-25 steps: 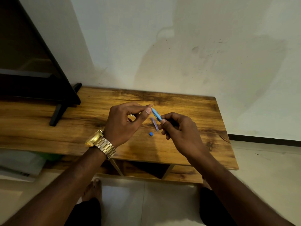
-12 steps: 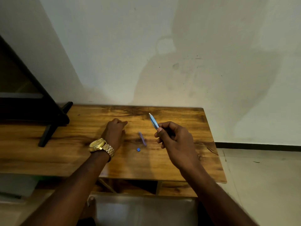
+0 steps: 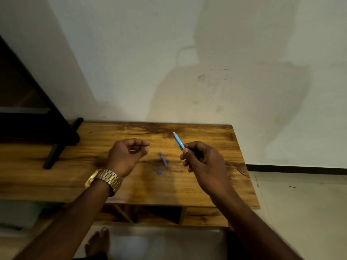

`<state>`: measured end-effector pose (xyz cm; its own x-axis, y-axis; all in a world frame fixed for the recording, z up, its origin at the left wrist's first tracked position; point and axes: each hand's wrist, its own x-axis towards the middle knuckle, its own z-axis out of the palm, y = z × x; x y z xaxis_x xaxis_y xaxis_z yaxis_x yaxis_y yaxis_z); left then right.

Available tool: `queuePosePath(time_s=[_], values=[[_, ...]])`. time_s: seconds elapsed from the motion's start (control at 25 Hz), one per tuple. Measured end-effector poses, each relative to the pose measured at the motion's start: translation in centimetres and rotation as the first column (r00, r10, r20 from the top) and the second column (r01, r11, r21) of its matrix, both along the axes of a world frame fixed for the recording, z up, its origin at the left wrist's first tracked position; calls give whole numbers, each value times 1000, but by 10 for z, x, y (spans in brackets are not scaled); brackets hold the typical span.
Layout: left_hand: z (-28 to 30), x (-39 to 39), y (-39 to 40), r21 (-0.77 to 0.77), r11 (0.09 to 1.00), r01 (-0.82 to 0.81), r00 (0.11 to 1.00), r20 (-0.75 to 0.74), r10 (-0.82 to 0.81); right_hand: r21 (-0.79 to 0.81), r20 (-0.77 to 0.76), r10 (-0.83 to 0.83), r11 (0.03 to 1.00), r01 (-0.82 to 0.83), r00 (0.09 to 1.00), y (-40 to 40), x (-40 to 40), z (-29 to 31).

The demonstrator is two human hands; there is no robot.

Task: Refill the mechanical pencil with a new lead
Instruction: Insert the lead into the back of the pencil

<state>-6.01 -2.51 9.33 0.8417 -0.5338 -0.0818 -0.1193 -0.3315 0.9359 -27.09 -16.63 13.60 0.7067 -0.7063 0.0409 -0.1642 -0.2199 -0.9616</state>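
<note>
My right hand (image 3: 201,163) grips a blue mechanical pencil (image 3: 178,141) by its lower part, and the free end points up and away to the left. My left hand (image 3: 126,155) hovers just above the wooden table (image 3: 216,184), left of the pencil. Its fingers are curled and its thumb and forefinger pinch what looks like a thin pale lead (image 3: 133,150), which is blurred. A small purple lead case (image 3: 163,159) lies on the table between my hands. A tiny blue cap (image 3: 159,172) lies just in front of it.
A black stand (image 3: 56,147) with a dark panel sits on the table's left end, against the wall. The table's right edge (image 3: 246,169) drops off to tiled floor. My bare foot (image 3: 97,243) shows below the front edge, near an open shelf.
My left hand left the pencil's top, dropped to the table left of the lead case, and has now lifted again with its fingers pinched. My right hand kept hold of the pencil.
</note>
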Motion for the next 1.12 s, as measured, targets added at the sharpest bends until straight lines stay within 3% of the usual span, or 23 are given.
queuePosePath(time_s=[0.04, 0.12, 0.28, 0.64, 0.88, 1.12], values=[[7, -5, 8, -163, 987, -15, 987, -161, -11, -13, -13, 11, 1000, -11, 1000, 7, 6, -1], [18, -23, -1, -369, 928, -51, 938, -336, -82, -37, -23, 2, 999, -2, 1000, 5, 2, -2], [31, -28, 7, -503, 860, -92, 921, -370, -118, -80, -48, 61, 995, -64, 997, 24, 18, -6], [38, -20, 16, -490, 872, 19, 938, -292, -185, -176, -68, 77, 980, -88, 995, 29, 31, -10], [38, -17, 20, -213, 957, 197, 980, 76, -185, -338, -154, 70, 934, -119, 986, 22, 25, -10], [34, -19, 17, -233, 945, 231, 971, 120, -208, -184, -116, 120, 973, -141, 986, 18, 21, -9]])
